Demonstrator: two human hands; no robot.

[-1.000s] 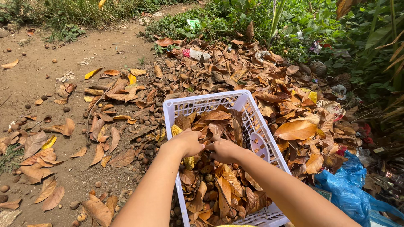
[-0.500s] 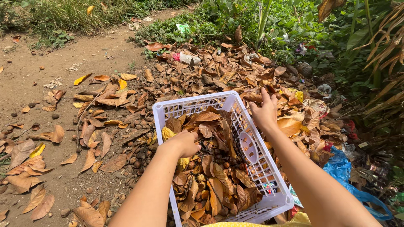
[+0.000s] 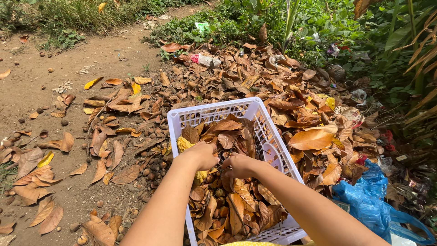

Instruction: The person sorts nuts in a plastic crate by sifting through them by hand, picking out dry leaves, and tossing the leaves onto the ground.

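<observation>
A white plastic lattice basket (image 3: 271,136) sits on the ground, filled with dry brown leaves (image 3: 236,205) and small round nuts. Both of my hands are down inside it, close together near the middle. My left hand (image 3: 200,156) is curled into the leaves beside a yellow leaf. My right hand (image 3: 239,165) grips leaves next to it, fingers closed around them. What lies under the fingers is hidden.
A big heap of dry leaves (image 3: 291,98) spreads beyond and right of the basket. Bare dirt path (image 3: 41,86) with scattered leaves and nuts lies left. Blue plastic bag (image 3: 368,191) sits at right, green plants (image 3: 364,27) and some litter behind.
My right hand was out at the basket's far right rim over the leaf heap half a second ago; it has come back into the basket beside my left hand.
</observation>
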